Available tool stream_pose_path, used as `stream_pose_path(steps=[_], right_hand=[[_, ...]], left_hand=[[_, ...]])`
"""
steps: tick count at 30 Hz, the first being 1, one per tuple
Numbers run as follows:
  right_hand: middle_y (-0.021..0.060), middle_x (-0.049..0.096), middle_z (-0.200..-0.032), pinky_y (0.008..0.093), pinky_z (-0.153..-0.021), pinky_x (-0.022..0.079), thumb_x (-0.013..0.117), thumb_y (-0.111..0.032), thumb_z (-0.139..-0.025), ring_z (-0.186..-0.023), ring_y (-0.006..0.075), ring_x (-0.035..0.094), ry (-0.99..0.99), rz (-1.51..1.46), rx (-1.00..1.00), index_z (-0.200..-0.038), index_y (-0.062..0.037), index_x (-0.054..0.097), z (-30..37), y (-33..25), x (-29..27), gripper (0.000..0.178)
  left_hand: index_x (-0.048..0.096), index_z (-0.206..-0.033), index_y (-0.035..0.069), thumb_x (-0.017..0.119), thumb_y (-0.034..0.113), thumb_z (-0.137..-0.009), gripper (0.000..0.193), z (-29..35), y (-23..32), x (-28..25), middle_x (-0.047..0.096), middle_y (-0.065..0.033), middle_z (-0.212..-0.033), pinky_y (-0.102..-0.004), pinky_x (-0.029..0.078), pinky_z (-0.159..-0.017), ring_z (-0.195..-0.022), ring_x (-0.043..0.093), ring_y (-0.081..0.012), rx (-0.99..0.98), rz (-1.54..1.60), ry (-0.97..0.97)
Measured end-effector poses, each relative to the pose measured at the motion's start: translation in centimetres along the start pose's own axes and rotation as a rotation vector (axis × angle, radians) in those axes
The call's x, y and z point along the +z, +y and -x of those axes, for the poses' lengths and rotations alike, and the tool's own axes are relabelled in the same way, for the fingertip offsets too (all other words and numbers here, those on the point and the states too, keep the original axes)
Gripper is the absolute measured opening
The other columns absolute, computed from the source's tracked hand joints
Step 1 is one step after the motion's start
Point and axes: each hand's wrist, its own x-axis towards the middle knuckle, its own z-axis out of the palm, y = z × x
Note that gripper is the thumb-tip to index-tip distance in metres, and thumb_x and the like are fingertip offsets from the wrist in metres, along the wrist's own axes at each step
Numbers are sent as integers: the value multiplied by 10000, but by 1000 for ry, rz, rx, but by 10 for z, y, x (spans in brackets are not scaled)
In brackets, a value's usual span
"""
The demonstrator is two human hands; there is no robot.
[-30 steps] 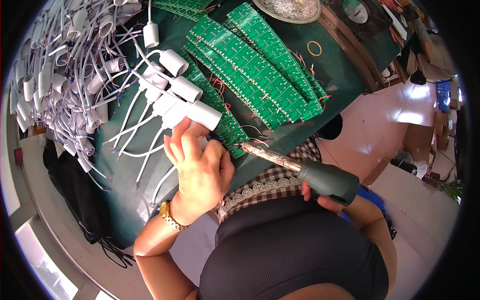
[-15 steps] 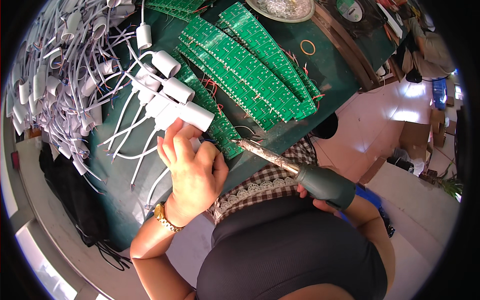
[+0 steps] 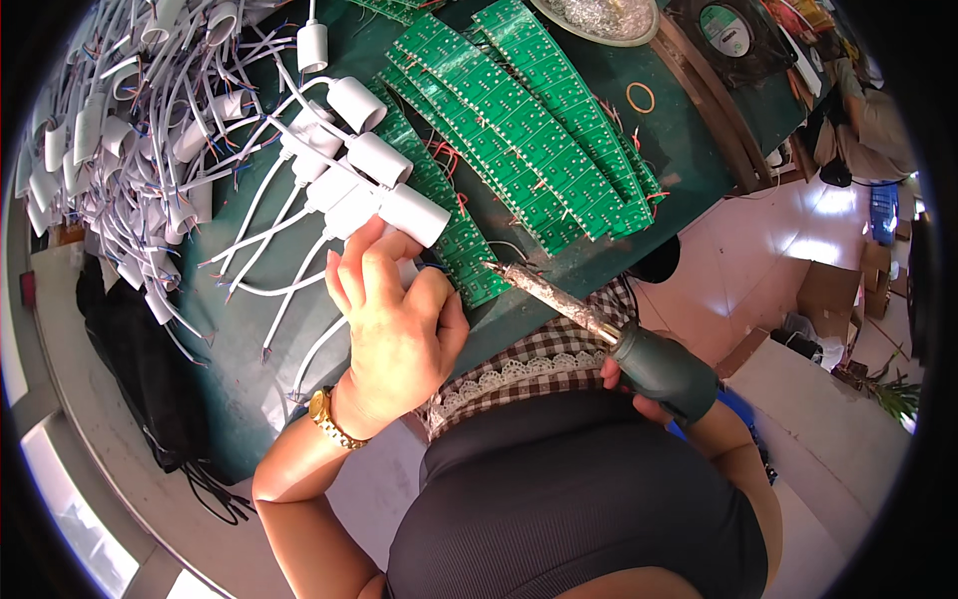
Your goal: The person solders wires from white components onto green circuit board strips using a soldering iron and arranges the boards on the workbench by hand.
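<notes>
My left hand (image 3: 399,324), with a gold watch at the wrist, is closed at the table's front edge. Its fingers curl round a white lamp socket (image 3: 406,272), mostly hidden; a thin blue wire shows beside it. Just beyond the fingertips lies a pile of white lamp sockets (image 3: 414,215) with white cables. My right hand (image 3: 649,407), largely covered by the tool, grips a soldering iron (image 3: 664,374) by its dark green handle. The iron's tip points left, close to the near end of a green circuit board strip (image 3: 479,283); whether they touch I cannot tell.
More circuit board strips (image 3: 519,130) with red wires lie stacked beyond. A large heap of cabled sockets (image 3: 150,150) fills the left side. At the back are a round dish (image 3: 599,18), a rubber band (image 3: 640,97) and a black fan (image 3: 733,35). A black bag (image 3: 150,369) hangs at the left.
The whole view has shifted slightly, so the table things appear farther right and up. Both hands keep their grips, and the iron's tip stays by the strip's near end.
</notes>
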Motion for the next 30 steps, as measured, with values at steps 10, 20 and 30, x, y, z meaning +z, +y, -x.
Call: stream_pose_path(steps=[10,20,30], right_hand=[[56,657,-833,294,-640,532,631,-215,-745,-713,181,651,-12,29,-123,-940,-23,626,-1,-9,-8,274],[99,610,-854,269,-630,464,606,-629,-816,-744,139,590,95,-181,-45,-1024,30,584,1,-10,4,691],[81,636,-807,286,-639,516,624,-183,-765,-700,189,638,108,-210,-105,-923,0,613,0,-2,3,242]], left_hand=[[594,-745,77,682,50,-665,122,-1,0,1,461,-144,-1142,-678,264,-925,-1262,373,-416,2,-17,3],[591,-731,81,677,45,-626,140,-1,-5,0,475,-143,-1088,-577,280,-966,-1198,408,-412,33,41,46],[586,-744,57,639,19,-664,103,1,-5,-11,603,-129,-1040,-544,341,-986,-1176,506,-425,98,35,115]])
